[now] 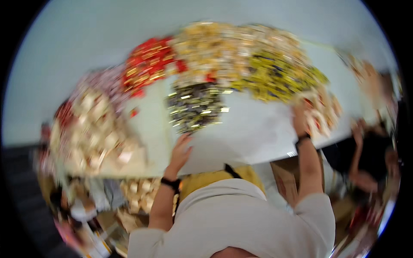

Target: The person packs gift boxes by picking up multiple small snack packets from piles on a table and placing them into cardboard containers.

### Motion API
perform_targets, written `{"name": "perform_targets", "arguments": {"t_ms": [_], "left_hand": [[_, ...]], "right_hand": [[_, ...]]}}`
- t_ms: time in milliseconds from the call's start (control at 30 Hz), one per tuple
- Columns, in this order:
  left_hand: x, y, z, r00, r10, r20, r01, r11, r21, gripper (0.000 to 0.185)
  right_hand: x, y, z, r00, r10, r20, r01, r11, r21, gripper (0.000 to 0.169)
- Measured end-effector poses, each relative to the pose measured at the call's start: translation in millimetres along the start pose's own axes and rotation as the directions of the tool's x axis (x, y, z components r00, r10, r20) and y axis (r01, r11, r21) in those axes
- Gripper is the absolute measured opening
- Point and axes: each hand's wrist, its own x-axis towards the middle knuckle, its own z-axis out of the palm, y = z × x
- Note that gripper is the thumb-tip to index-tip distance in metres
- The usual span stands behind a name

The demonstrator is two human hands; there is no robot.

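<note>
My left hand point(181, 153) is at the near edge of a pile of dark, shiny small wrapped items point(195, 106) on the white table point(238, 135); blur hides whether its fingers hold any. To the right, my right hand point(299, 116) reaches the left side of a heap of cream and red packets point(317, 113); its fingers are blurred against them. Yellow-green packets point(277, 77) lie just beyond that hand. Farther back are pale gold packets point(209, 48), with red and gold packets point(148, 64) to their left. Both wrists wear dark bands.
Large cream packets point(100, 138) and pale purple packets point(106, 84) cover the table's left part. Open cardboard boxes point(284, 180) stand below the near edge. Another person's arm point(356, 154) shows at the right, beside dark clothing. More cream packets point(142, 193) lie below the table at left.
</note>
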Motion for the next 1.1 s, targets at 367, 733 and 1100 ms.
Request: {"name": "perform_targets", "arguments": {"t_ms": [367,733,1100], "left_hand": [[-76.1,-52.4,-157.6,0.397,-0.147,-0.906,0.366,0.931,0.009,0.014],[-64.7,-146.3,-279.5,0.525,-0.281,-0.804,0.485,0.875,0.011,0.033],[50.9,-178.3,-266.9,0.524,-0.486,-0.7,0.802,0.558,0.213,0.067]], "right_hand": [[-35.9,-114.8,-252.3,0.91,-0.1,-0.403,0.402,0.463,0.79,0.032],[-26.6,-158.1,-312.5,0.861,-0.28,-0.424,0.507,0.42,0.753,0.026],[-49.2,-167.7,-322.0,0.871,-0.334,-0.361,0.48,0.417,0.772,0.024]]}}
